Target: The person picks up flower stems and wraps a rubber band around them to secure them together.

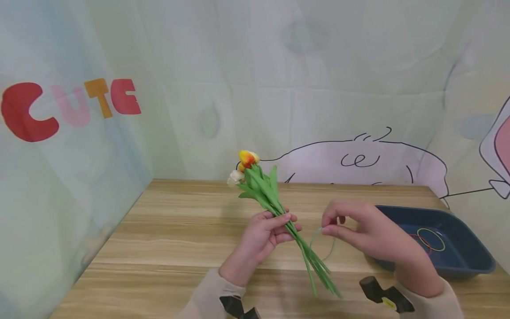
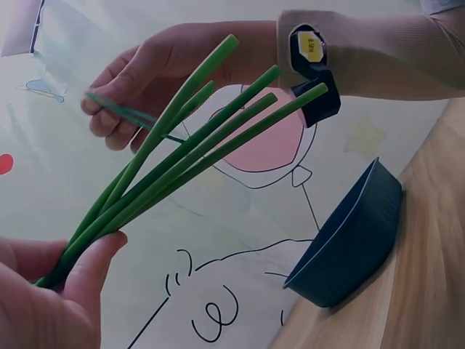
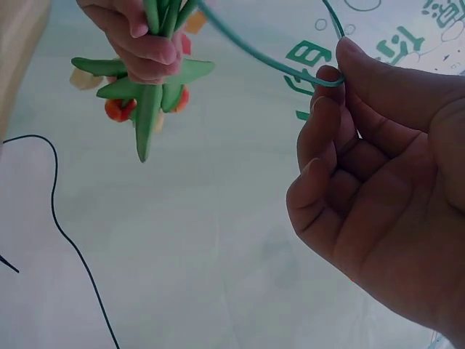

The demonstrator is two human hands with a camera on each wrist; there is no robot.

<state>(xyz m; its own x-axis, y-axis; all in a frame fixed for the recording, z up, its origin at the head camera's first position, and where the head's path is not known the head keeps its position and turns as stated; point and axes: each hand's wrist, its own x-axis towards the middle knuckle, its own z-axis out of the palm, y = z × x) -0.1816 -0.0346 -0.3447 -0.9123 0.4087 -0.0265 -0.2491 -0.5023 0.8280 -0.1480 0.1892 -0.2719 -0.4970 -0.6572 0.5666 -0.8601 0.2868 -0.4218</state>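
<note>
My left hand [image 1: 260, 235] grips a bunch of artificial tulips [image 1: 263, 188] round the stems, thumb across the front. Yellow-orange and white blooms point up and away to the left, and the bare stem ends [image 2: 218, 120] slant down toward the right. Between thumb and index finger my right hand [image 1: 366, 230] pinches a thin green rubber band [image 3: 254, 52]. The band hangs as a loop beside the lower stems, overlapping them in the head view. In the left wrist view, the right hand and the band appear behind the stem ends.
A dark blue plastic basin [image 1: 466, 248] stands on the wooden table [image 1: 159, 248] at the right, partly behind my right forearm. Inside lie a yellow rubber band [image 1: 443, 243] and a red one. A printed cloth backdrop [image 1: 239, 88] hangs behind and to the left.
</note>
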